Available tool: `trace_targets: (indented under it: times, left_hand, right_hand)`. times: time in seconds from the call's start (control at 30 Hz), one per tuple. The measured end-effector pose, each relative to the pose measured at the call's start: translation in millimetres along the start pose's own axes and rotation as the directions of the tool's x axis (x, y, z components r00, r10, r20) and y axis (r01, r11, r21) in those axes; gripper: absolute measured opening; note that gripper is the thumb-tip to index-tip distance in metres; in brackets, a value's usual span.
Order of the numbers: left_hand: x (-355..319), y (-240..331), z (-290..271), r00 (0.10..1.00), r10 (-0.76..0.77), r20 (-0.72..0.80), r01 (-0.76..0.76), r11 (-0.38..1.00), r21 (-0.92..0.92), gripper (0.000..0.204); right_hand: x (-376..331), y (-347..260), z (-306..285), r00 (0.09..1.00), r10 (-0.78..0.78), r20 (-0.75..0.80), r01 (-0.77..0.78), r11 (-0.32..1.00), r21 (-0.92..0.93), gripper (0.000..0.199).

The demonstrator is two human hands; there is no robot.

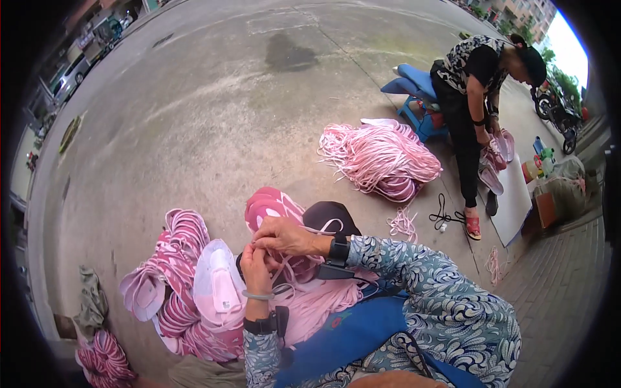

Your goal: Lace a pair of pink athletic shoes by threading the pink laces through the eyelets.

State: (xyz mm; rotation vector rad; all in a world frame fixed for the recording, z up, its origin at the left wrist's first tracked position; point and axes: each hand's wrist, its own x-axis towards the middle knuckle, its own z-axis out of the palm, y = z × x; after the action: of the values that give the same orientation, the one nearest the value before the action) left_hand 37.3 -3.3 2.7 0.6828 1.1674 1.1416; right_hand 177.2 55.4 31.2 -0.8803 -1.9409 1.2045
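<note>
My right hand (pixel 284 236) and my left hand (pixel 257 270) meet in front of me. Their fingertips are pinched together, and whatever lies between them is too small to make out. Just beyond and below them are pink-and-white shoe uppers (pixel 272 202), partly covered by my hands. A pale shoelace (pixel 328 226) loops out beside my right wrist. Across my lap, over a blue apron (pixel 343 336), lies a bundle of pink laces (pixel 317 310). To the left of my hands, a pale pink shoe upper (pixel 222 284) rests against stacked pink uppers (pixel 184 242).
A large heap of pink laces and uppers (pixel 388 158) lies on the concrete ahead to the right. Beside it a co-worker (pixel 462 97) bends over pink shoes (pixel 497 152) near a blue stool (pixel 414 116). More bundled uppers (pixel 107 359) sit at the lower left.
</note>
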Motion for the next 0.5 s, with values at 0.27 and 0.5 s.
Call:
trace_targets:
  times: [0.27, 0.5]
  left_hand:
    - [-4.7, 3.4, 18.6, 0.835, 0.537, 0.121, -0.533, 0.733, 0.423, 0.041]
    - [-23.1, 67.1, 9.8, 0.911, 0.413, 0.004, -0.403, 0.888, 0.223, 0.020]
  right_hand:
    - [8.3, -16.6, -4.8, 0.991, -0.096, -0.093, 0.100, 0.994, 0.036, 0.024]
    - [22.0, -37.6, -16.9, 0.998, -0.012, -0.059, 0.023, 0.983, 0.185, 0.021]
